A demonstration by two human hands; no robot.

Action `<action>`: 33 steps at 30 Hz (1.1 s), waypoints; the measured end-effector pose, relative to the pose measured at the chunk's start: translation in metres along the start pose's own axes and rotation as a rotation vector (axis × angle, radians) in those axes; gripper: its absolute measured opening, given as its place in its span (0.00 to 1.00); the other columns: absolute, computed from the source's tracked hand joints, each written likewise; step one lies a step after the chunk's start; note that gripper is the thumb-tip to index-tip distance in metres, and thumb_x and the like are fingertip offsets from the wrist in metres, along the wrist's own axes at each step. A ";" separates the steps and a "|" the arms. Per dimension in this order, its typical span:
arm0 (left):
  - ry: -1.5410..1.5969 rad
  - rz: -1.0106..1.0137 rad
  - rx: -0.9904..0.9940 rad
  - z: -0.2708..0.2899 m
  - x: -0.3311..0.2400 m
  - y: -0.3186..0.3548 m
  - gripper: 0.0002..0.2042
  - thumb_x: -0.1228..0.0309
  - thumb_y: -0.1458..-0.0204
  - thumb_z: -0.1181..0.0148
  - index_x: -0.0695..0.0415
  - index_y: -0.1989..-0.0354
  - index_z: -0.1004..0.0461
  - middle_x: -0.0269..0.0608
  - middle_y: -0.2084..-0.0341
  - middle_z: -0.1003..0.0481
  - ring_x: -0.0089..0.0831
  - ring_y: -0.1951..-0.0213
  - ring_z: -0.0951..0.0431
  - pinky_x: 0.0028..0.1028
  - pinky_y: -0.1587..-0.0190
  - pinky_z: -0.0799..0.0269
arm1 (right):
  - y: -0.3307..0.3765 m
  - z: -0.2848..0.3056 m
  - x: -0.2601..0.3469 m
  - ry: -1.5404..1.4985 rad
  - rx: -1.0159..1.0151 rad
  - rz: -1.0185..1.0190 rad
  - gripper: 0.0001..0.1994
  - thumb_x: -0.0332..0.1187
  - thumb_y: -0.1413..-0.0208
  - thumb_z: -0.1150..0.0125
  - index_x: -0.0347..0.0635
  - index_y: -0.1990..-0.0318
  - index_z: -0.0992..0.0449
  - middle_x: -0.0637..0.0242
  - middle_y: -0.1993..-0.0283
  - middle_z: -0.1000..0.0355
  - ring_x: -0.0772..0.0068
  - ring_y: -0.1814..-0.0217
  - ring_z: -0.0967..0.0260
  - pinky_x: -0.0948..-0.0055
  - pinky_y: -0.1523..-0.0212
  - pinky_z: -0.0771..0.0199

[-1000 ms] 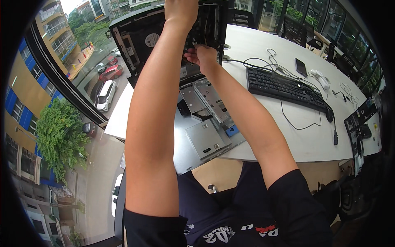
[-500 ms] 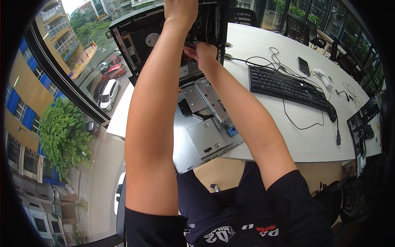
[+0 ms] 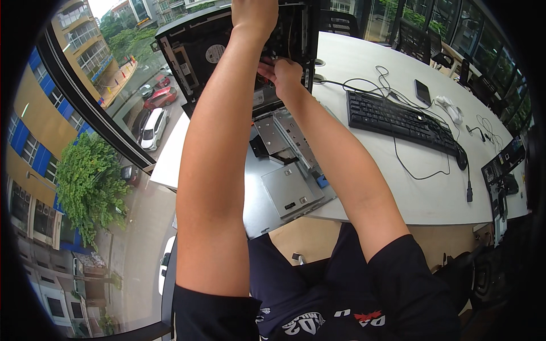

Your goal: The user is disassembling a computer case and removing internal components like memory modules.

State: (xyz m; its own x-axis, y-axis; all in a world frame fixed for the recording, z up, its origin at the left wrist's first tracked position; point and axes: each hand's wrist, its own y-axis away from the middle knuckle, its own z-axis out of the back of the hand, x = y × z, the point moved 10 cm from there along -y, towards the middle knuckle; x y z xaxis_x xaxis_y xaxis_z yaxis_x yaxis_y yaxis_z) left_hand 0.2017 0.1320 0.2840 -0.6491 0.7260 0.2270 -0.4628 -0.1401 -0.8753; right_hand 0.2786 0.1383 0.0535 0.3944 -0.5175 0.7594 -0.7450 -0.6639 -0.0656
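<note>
- The left hand point(image 3: 254, 16) is closed on the top part of the open computer case point(image 3: 227, 51), with its fingers wrapped over the edge.
- The right hand point(image 3: 282, 74) sits just below the left hand, inside the case. Its fingers point(image 3: 268, 67) are pinched together on something small in there. I cannot tell what it is.
- The computer case is black and stands tilted up at the far edge of the white table point(image 3: 398, 187). Its open side faces the person. Its long side runs from left to right.
- Just below the hands, toward the person, a grey metal tray point(image 3: 290, 170) lies flat on the table. Its long side points from the case toward the person, slanting a bit to the right.
- To the right of the hands lies a black keyboard point(image 3: 401, 121). Its wire point(image 3: 421, 173) curls over the table.
- Further right is a dark phone point(image 3: 422, 91), well apart from the hands.
- To the left of the hands is a big window point(image 3: 85, 142) with cars and a tree far below.
</note>
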 end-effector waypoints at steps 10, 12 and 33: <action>0.014 -0.010 -0.003 0.004 -0.003 0.002 0.08 0.75 0.44 0.44 0.55 0.59 0.21 0.48 0.74 0.18 0.45 0.65 0.14 0.41 0.61 0.19 | -0.003 0.001 -0.002 -0.030 0.028 -0.020 0.17 0.18 0.37 0.59 0.18 0.42 0.41 0.41 0.51 0.29 0.41 0.59 0.17 0.58 0.61 0.09; -0.002 -0.009 0.041 0.002 -0.003 0.001 0.08 0.75 0.44 0.44 0.55 0.59 0.21 0.48 0.74 0.18 0.45 0.65 0.14 0.41 0.61 0.19 | -0.003 0.002 0.000 -0.032 0.017 -0.015 0.16 0.19 0.36 0.59 0.18 0.43 0.40 0.42 0.51 0.29 0.41 0.59 0.17 0.59 0.62 0.09; -0.018 -0.006 0.015 0.007 -0.004 0.001 0.06 0.74 0.45 0.43 0.55 0.62 0.21 0.49 0.73 0.18 0.46 0.65 0.14 0.41 0.62 0.19 | -0.003 0.005 -0.003 -0.018 0.048 -0.054 0.17 0.20 0.35 0.57 0.16 0.41 0.38 0.43 0.53 0.28 0.43 0.59 0.17 0.58 0.58 0.09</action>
State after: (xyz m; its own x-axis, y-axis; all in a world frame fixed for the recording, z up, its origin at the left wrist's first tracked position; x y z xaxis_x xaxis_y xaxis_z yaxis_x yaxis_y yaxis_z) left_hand 0.1995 0.1244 0.2850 -0.6569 0.7149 0.2396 -0.4754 -0.1460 -0.8676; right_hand 0.2828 0.1395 0.0480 0.4436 -0.4897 0.7506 -0.6960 -0.7159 -0.0558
